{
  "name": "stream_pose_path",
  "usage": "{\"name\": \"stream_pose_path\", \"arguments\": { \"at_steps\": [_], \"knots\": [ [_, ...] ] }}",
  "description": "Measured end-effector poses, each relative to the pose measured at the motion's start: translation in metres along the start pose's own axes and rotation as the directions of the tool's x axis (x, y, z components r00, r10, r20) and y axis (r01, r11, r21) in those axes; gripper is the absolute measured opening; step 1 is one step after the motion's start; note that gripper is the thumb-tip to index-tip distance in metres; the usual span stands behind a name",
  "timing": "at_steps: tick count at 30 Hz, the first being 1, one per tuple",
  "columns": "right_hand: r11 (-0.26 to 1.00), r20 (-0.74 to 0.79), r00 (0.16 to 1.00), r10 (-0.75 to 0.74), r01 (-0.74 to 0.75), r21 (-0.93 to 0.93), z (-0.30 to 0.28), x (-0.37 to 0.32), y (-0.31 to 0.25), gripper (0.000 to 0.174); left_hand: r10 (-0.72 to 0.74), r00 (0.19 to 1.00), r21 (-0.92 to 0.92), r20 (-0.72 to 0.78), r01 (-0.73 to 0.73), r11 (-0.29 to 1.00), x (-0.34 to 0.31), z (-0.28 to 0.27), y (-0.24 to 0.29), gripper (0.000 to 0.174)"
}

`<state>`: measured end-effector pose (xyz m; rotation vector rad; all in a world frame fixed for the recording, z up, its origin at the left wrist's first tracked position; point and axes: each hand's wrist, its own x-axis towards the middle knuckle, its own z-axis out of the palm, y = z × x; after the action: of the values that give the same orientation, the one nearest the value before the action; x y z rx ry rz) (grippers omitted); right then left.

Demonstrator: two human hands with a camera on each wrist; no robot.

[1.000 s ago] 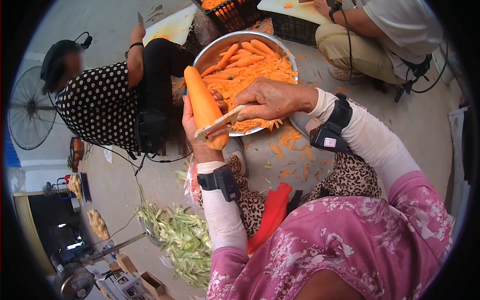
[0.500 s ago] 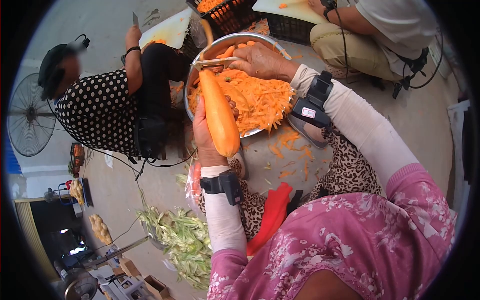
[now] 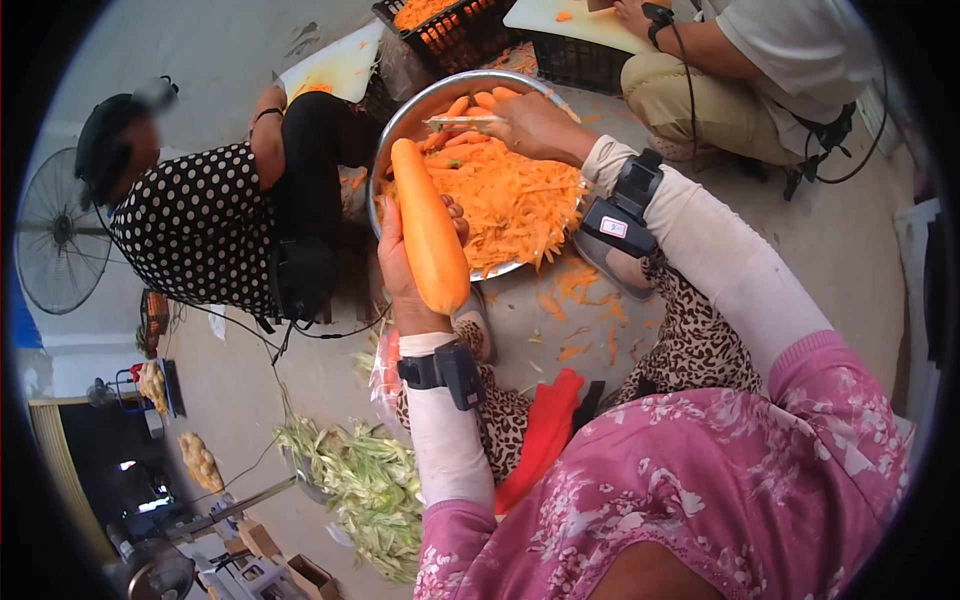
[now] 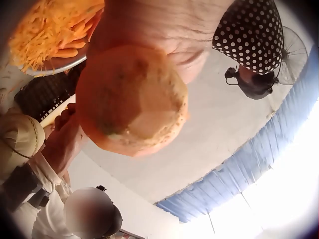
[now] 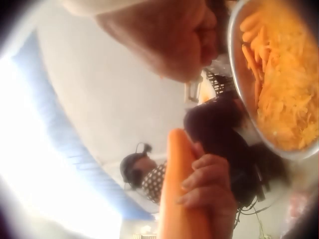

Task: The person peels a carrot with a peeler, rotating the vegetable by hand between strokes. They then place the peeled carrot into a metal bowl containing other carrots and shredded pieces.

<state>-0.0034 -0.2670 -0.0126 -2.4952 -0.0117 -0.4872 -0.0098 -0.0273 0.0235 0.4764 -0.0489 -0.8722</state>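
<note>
Holding a carrot (image 3: pixel 432 235) in the left hand (image 3: pixel 401 272) and a peeler (image 3: pixel 465 120) in the right hand (image 3: pixel 540 128), near a basin (image 3: pixel 402 122).
The hands are apart, the left clamped round the carrot with fingers curled over its side, the right gripping the peeler by its handle. The carrot slants, its narrow end toward the basin and its thick end toward the wearer; the peeler is past the narrow end, clear of the carrot and over the basin. Orange peelings (image 3: pixel 520 205) heap in the basin beside other carrots (image 3: pixel 458 141), and more scraps (image 3: pixel 572 300) lie on the floor (image 3: pixel 520 335). A person in a dotted shirt (image 3: pixel 195 215) sits to the left, near a white board (image 3: pixel 345 62).
</note>
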Motion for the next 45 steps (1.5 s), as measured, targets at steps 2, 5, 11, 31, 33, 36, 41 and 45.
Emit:
{"name": "stream_pose_path", "arguments": {
  "at_steps": [2, 5, 11, 31, 33, 36, 41, 45],
  "knots": [
    [1.0, -0.021, 1.0, -0.002, 0.002, 0.009, 0.001, -0.001, 0.0, 0.036, 0.017, 1.0, -0.03, -0.015, -0.018, 0.999, 0.001, 0.003, 0.003, 0.051],
    [0.994, 0.023, 0.999, -0.026, 0.024, 0.106, -0.008, -0.009, -0.01, 0.035, -0.001, 0.997, -0.135, -0.075, -0.009, 0.991, 0.002, 0.004, 0.003, 0.048],
    [0.964, -0.044, 0.996, -0.078, 0.087, 0.251, -0.025, -0.013, -0.036, 0.034, 0.09, 0.988, -0.004, -0.126, -0.092, 0.996, 0.005, -0.006, 0.007, 0.041],
    [0.798, 0.176, 0.915, -0.363, 0.208, 0.566, -0.029, -0.043, -0.071, 0.023, 0.094, 0.995, -0.03, -0.018, -0.095, 0.995, -0.007, 0.007, 0.012, 0.042],
    [0.798, 0.122, 0.935, -0.333, 0.21, 0.565, -0.024, -0.03, -0.06, 0.026, 0.12, 0.992, 0.095, -0.035, -0.116, 0.989, -0.008, 0.005, 0.009, 0.041],
    [0.89, 0.005, 0.957, -0.289, 0.266, 0.371, -0.017, -0.004, -0.026, 0.031, 0.024, 1.0, 0.116, -0.019, -0.022, 0.993, -0.008, -0.001, 0.001, 0.042],
    [0.996, 0.056, 0.996, 0.07, -0.067, -0.05, -0.002, 0.002, 0.016, 0.03, -0.012, 0.998, 0.136, 0.054, 0.004, 0.991, -0.011, 0.029, -0.012, 0.048],
    [0.925, 0.1, 0.983, 0.153, -0.178, 0.335, -0.022, 0.003, -0.006, 0.034, 0.095, 0.995, 0.125, -0.026, -0.091, 0.988, 0.0, 0.003, 0.001, 0.049]
  ]
}}
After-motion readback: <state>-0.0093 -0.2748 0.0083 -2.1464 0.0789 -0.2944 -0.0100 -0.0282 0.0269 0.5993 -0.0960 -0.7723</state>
